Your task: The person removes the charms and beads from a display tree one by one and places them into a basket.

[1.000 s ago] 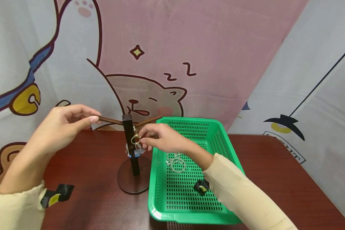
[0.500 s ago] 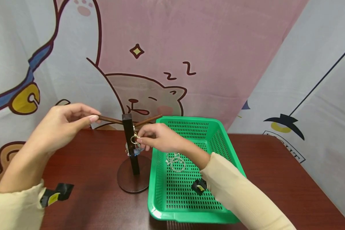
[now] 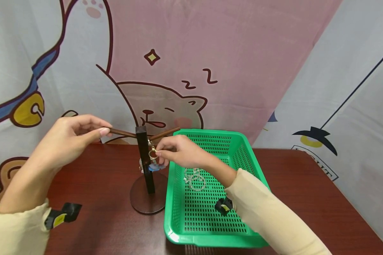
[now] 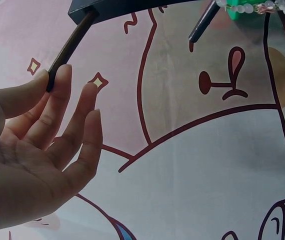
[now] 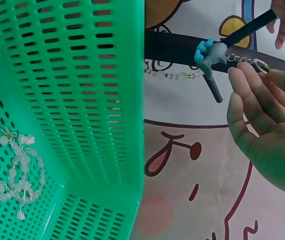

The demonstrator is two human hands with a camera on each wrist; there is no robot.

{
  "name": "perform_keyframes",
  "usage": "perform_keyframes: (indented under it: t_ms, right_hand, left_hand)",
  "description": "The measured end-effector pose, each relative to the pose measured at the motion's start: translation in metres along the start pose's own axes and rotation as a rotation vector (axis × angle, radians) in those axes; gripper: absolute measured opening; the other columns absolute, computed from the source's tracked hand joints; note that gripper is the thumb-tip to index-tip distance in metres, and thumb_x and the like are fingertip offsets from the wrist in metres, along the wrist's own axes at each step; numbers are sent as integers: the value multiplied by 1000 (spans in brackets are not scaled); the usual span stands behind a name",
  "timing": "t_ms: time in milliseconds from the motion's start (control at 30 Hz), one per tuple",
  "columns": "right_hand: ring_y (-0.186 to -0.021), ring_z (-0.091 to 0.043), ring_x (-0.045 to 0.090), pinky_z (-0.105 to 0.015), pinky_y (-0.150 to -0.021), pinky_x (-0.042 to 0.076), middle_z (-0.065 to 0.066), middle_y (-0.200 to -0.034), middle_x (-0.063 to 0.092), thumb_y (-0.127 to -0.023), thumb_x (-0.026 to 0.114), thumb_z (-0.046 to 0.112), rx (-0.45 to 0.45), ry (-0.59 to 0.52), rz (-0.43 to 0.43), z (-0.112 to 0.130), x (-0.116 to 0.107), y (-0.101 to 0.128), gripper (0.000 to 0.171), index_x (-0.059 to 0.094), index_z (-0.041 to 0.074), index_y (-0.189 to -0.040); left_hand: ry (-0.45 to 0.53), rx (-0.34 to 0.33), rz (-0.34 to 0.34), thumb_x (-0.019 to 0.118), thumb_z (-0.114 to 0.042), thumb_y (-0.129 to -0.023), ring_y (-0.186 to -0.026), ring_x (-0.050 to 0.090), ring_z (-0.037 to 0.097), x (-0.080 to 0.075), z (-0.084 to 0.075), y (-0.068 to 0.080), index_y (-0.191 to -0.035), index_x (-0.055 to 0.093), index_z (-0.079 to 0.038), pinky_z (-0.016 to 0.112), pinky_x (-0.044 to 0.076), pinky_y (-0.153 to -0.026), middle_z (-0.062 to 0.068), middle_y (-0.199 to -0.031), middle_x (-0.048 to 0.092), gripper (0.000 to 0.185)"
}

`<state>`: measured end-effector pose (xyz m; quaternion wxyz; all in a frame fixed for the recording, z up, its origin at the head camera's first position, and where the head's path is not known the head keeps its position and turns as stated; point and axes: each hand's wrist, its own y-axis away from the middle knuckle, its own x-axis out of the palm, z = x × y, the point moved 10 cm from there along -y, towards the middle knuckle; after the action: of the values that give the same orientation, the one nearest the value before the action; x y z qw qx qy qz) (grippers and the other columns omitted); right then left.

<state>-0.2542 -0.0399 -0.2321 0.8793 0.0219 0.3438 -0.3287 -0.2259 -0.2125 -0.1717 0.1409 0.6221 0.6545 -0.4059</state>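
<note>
The left hand (image 3: pixel 70 140) pinches the left peg of the dark wooden stand (image 3: pixel 145 166). The right hand (image 3: pixel 182 152) pinches a gold-ring keychain with blue charm (image 3: pixel 153 157) at the post, not yet hung; a white bead bracelet (image 3: pixel 195 180) waits in the green plastic basket (image 3: pixel 242 156).

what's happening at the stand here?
A person works at a dark wooden stand on the table. The left hand pinches the tip of its left peg. The right hand pinches the gold ring of a keychain with a blue charm beside the post. A beaded bracelet lies in the green basket.
</note>
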Motion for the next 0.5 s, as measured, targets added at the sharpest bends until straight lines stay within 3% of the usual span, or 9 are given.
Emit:
perform_keyframes:
  t_ms: [233, 500]
  right_hand:
    - [-69, -23, 63, -38, -67, 49, -7, -75, 65, -92, 53, 5, 9, 16, -2, 2, -6, 3, 11, 62, 1, -89]
    - [-66, -13, 61, -26, -59, 45, -6, -74, 65, -92, 54, 7, 2, 47, -10, 1, -15, 8, 12, 63, 2, -87]
  left_hand:
    - [1, 2, -4, 59, -20, -90, -73, 56, 1, -1, 0, 0, -103, 66, -5, 16, 41, -61, 6, -86, 66, 21]
    - [3, 8, -10, 60, -20, -90, -73, 55, 2, -2, -1, 1, -102, 67, -5, 17, 40, -60, 4, -85, 66, 20]
